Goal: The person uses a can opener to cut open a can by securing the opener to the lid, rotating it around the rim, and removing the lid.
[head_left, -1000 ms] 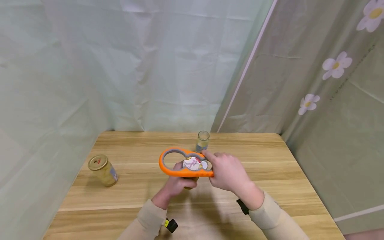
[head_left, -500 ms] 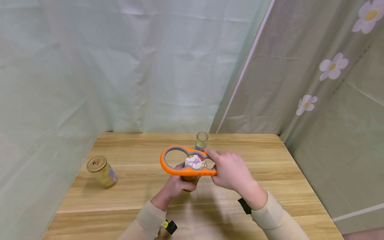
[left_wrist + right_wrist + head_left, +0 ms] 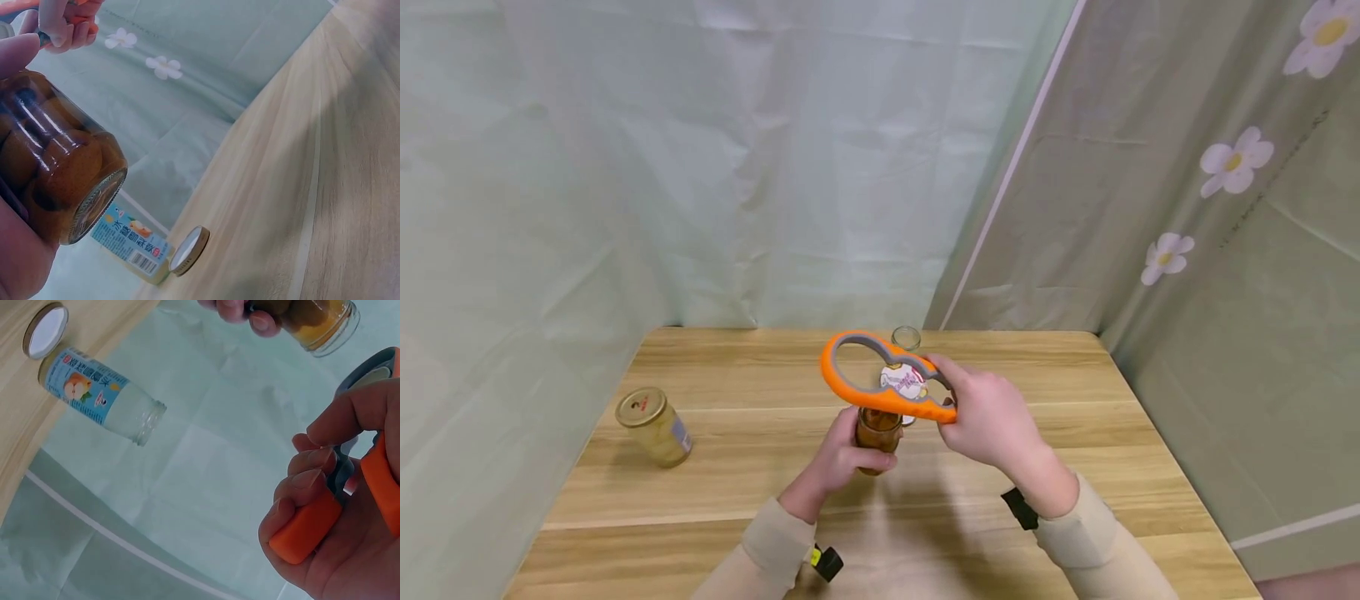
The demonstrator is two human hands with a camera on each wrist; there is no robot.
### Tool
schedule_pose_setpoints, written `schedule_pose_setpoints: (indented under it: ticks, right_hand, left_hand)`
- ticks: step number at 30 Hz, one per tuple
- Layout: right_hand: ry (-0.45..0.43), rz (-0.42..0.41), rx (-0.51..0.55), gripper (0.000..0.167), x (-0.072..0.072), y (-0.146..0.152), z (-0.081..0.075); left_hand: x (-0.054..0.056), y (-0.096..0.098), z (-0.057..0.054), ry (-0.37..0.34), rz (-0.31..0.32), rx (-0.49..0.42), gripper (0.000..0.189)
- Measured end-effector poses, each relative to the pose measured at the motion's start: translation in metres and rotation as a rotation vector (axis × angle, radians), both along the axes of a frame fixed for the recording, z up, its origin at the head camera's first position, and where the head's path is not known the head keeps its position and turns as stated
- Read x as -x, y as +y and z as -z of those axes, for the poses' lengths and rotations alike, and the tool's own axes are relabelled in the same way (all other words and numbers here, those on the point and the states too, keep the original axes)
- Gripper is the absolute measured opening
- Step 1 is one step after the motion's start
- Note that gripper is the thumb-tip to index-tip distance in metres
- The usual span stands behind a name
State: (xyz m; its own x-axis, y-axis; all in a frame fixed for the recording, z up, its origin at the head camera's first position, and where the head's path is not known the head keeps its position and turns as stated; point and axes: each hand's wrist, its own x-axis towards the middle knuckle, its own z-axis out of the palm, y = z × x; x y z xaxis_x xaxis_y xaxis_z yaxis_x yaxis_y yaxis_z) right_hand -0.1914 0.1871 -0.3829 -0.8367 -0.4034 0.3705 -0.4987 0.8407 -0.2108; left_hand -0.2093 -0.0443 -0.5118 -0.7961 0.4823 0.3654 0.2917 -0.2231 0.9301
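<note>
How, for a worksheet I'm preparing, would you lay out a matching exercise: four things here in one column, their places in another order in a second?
Things
1. orange opener
2. jar with brown contents
3. gold-lidded jar
4. loose lid

Places
A. on the table, near its left edge
B. in the right hand
C. on the table, near the open blue-labelled jar
D. in the left hand

Right pairs: 1-B, 2-D, 3-A, 4-C

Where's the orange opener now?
In the head view, just below centre: the right hand grips the opener above the brown jar in the left hand.
</note>
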Motion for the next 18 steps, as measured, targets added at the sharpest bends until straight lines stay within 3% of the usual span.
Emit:
schedule_pose_setpoints:
  ticks: [12, 18]
  right_hand:
    - [0.005, 0.061, 0.021, 0.072, -0.002, 0.015, 0.002]
    - [0.010, 0.063, 0.012, 0.070, -0.001, 0.017, 0.002]
  left_hand:
    - [0.002, -0.005, 0.001, -0.014, -0.048, -0.014, 0.051]
    - [0.006, -0.007, -0.001, -0.032, -0.124, 0.011, 0.051]
